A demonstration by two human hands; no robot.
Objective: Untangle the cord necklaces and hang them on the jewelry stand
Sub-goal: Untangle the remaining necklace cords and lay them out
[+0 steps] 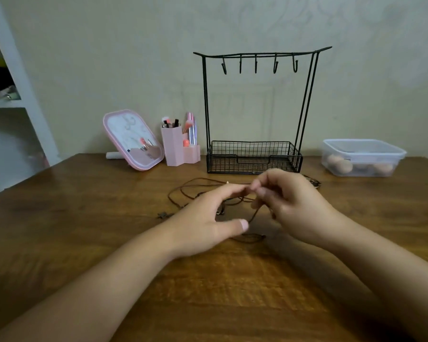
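Note:
A tangle of brown cord necklaces [183,191] lies on the wooden table [84,218] in front of the black wire jewelry stand [255,154], whose several hooks hang bare. My right hand [289,203] pinches a cord with its fingertips, a strand trailing down from it. My left hand [208,218] reaches in from the left, its fingers stretched out to the same cord where the right fingertips meet it, thumb spread below. A small dark pendant [162,215] lies left of my left hand. Part of the tangle is hidden under my hands.
A pink-framed mirror [131,139] and a pink brush holder [178,146] stand left of the stand. A clear lidded plastic box [361,156] sits at the right. A white shelf [15,102] edges the far left. Another small item [313,182] lies behind my right hand.

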